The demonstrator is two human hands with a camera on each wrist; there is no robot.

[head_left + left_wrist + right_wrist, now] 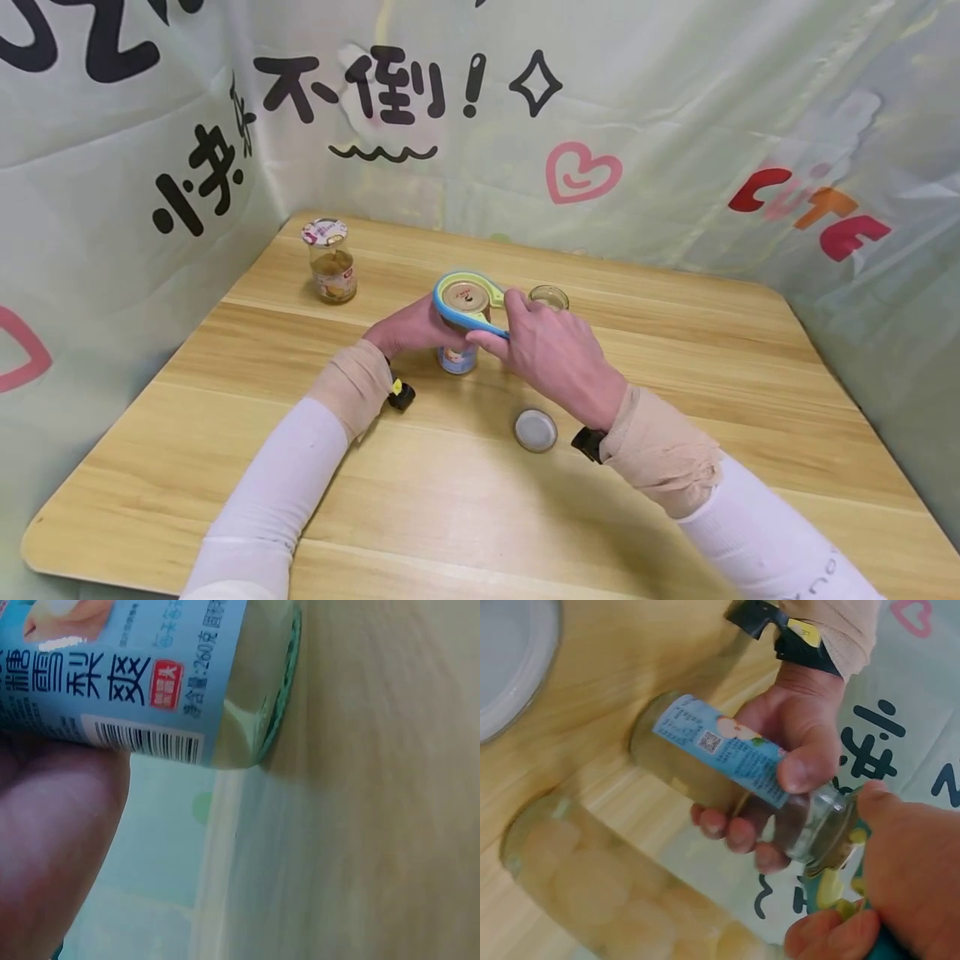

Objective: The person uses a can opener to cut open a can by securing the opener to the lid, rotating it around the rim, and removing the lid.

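My left hand [412, 327] grips a glass jar with a blue label [727, 750], fingers and thumb wrapped round its side. The jar's base meets or nearly meets the tabletop in the left wrist view. Around the jar's gold lid [465, 296] lies the loop of a blue and green jar opener [442, 307]. My right hand [558, 354] holds the opener by its handles, and its thumb is close to the lid's edge in the right wrist view. Most of the handles are hidden inside the right hand.
Just behind my right hand stands a lidless glass jar [550, 293], with pale round pieces inside in the right wrist view. A loose round lid [536, 430] lies on the wooden table [450, 517]. Another jar [333, 275], with a patterned lid, stands back left. Printed curtains surround the table.
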